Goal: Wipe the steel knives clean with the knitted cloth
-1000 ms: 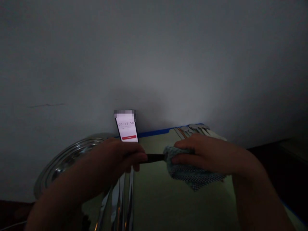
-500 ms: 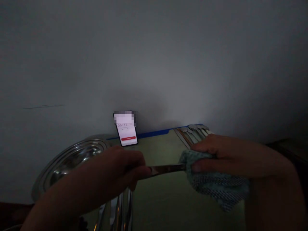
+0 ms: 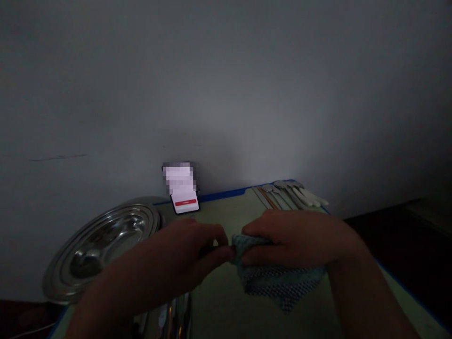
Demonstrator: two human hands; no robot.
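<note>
My left hand [image 3: 197, 247] is closed, its thumb and fingertips pinching one end of a piece of metal cutlery that is now almost wholly hidden. A green-blue checked cloth [image 3: 282, 278] wraps the rest of that piece, and my right hand [image 3: 289, 240] grips the cloth from above. Both hands meet over the middle of the table, nearly touching. Whether the wrapped piece is a knife or another kind, I cannot tell. Below my left forearm several metal cutlery pieces [image 3: 183, 315] lie side by side, partly covered by the arm.
Shiny metal dishes [image 3: 106, 245] stand at the left. A lit phone [image 3: 186, 205] leans against the wall behind. Several spoons and other utensils [image 3: 282, 195] lie in a row at the table's back right. The green table [image 3: 219, 301] has a blue edge.
My right hand and the cloth have slid left along the cutlery up to my left fingertips, covering the metal that showed between them. The view has shifted slightly.
</note>
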